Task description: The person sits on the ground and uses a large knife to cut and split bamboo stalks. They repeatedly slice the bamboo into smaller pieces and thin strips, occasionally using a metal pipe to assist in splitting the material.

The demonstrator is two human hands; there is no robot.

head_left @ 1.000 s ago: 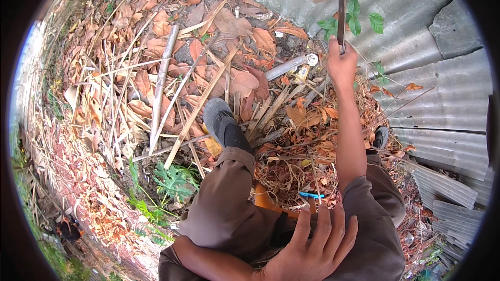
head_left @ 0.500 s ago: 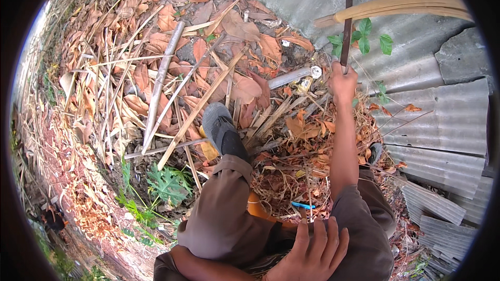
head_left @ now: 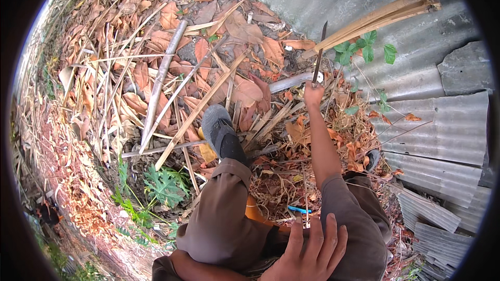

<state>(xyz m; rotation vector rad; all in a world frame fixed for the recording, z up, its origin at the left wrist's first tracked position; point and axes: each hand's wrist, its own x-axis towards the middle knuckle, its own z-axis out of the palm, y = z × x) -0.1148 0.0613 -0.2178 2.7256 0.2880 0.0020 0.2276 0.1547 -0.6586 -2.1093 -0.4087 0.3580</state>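
My right hand [head_left: 314, 93] is closed around the handle of a machete [head_left: 319, 54], its dark blade pointing away from me. The blade crosses the narrow left end of a split length of pale wood or bamboo [head_left: 383, 18], whose other end points up and right over the metal sheets. Whether the blade is lodged in it, I cannot tell. No hand touches that length. My left hand [head_left: 310, 252] hangs above my lap with fingers spread, holding nothing. A short white-ended pole [head_left: 291, 81] lies beside my right hand.
Corrugated metal sheets [head_left: 432, 125] run along the right. Several sticks, including a grey pole [head_left: 162, 78], lie among dry leaves at left. My shoed foot [head_left: 216, 125] stands in the middle. A small blue object [head_left: 299, 209] lies near my left hand. A green plant [head_left: 164, 187] grows at lower left.
My right hand and the machete have moved left and nearer to me. The split length has tilted, its right end moving left and its left end dropping nearer. My left hand stays spread.
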